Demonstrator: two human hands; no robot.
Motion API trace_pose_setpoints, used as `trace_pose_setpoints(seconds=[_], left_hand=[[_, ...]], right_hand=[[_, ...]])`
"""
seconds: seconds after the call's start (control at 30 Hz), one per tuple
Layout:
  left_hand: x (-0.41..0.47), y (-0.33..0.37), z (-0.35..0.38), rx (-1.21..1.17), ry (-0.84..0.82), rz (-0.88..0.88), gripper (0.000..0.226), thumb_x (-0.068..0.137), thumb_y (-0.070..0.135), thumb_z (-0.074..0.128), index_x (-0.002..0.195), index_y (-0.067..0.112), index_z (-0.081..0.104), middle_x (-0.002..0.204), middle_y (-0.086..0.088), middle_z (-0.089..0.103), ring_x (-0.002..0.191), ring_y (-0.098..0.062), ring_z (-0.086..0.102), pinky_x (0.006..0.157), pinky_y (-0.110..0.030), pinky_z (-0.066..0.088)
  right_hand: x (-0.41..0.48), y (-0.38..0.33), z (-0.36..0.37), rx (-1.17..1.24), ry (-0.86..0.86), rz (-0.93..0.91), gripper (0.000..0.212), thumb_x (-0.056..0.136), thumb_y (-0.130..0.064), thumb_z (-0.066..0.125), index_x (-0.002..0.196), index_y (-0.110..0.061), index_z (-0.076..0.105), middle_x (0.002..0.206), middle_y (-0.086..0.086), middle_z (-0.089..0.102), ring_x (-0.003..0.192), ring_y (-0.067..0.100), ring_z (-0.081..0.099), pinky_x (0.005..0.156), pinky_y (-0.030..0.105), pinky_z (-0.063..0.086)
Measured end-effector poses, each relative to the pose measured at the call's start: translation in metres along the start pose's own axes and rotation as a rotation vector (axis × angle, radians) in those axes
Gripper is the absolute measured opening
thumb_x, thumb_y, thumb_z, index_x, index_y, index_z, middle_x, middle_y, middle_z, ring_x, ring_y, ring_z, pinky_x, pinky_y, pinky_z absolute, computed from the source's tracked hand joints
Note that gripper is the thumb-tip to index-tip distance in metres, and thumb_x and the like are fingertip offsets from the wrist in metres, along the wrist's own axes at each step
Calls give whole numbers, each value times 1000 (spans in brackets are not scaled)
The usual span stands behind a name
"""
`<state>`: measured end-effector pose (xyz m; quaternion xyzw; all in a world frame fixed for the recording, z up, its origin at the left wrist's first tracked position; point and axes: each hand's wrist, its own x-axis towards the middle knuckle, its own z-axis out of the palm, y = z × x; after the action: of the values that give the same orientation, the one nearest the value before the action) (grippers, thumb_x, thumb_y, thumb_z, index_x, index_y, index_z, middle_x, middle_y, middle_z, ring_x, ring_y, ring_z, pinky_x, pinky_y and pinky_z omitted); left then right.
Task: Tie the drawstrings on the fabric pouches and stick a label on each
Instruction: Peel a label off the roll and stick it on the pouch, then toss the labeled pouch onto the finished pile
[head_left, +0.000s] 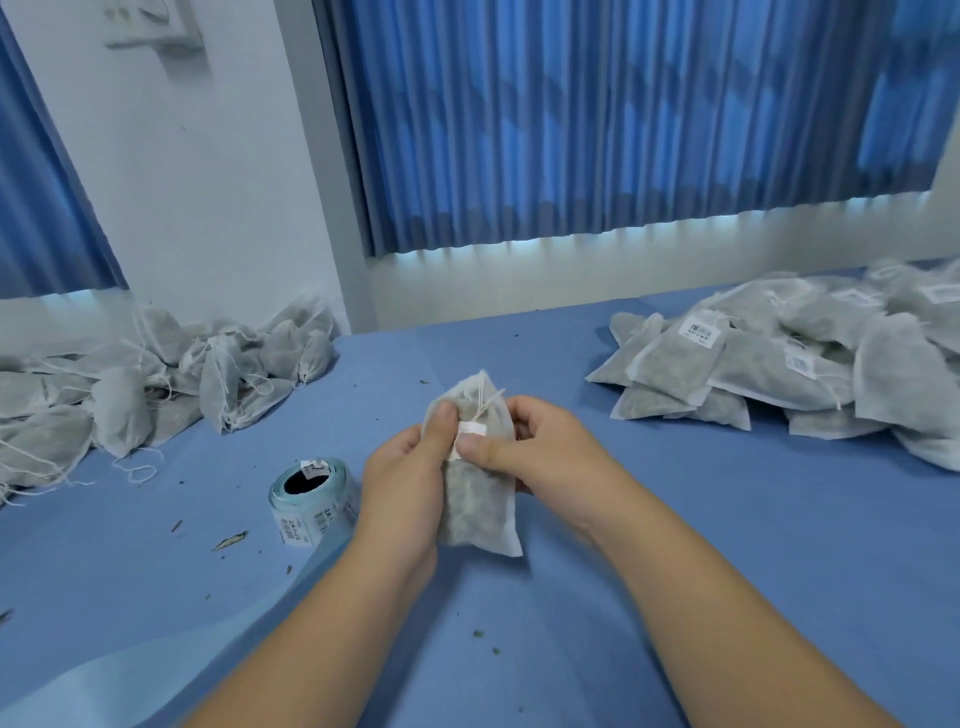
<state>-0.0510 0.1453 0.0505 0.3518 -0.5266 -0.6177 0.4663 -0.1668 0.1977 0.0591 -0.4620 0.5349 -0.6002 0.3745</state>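
I hold one white fabric pouch (480, 509) filled with greenish material upright over the blue table, its tied drawstring (485, 397) at the top. My left hand (410, 467) grips the pouch's left side, thumb on its front. My right hand (535, 447) holds the right side, and its thumb presses a small white label (470, 430) onto the pouch's upper front. A roll of labels (309, 499) on blue backing lies on the table just left of my left hand.
A heap of unlabelled pouches (156, 379) with loose strings lies at the left. A pile of labelled pouches (805, 364) sits at the right. The blue table (727, 519) carries small leaf crumbs. A strip of backing paper (104, 670) trails at the near left.
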Motion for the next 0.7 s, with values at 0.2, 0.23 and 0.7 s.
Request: trace_pose_setpoints(seconds=[0.2, 0.23, 0.7], left_hand=[[8, 2, 34, -109, 114, -33, 39, 95, 43, 58, 89, 8, 74, 84, -11, 76, 76, -24, 72, 74, -40, 57], [10, 3, 43, -135, 126, -45, 38, 96, 44, 56, 86, 11, 73, 79, -7, 76, 70, -20, 72, 69, -36, 57], [-2, 10, 136, -309, -232, -294, 38, 98, 48, 46, 104, 16, 65, 104, -4, 68, 84, -20, 66, 67, -30, 46]], right_hand=[[-11, -1, -21, 51, -91, 95, 22, 90, -16, 65, 111, -18, 64, 106, 2, 74, 99, 18, 70, 91, 37, 55], [-15, -1, -25, 5, -106, 94, 20, 91, -21, 64, 111, -22, 65, 103, -2, 74, 95, 16, 71, 86, 33, 56], [-23, -56, -179, 596, 523, -17, 3, 88, -9, 66, 88, -7, 65, 81, 8, 66, 67, 14, 61, 55, 19, 54]])
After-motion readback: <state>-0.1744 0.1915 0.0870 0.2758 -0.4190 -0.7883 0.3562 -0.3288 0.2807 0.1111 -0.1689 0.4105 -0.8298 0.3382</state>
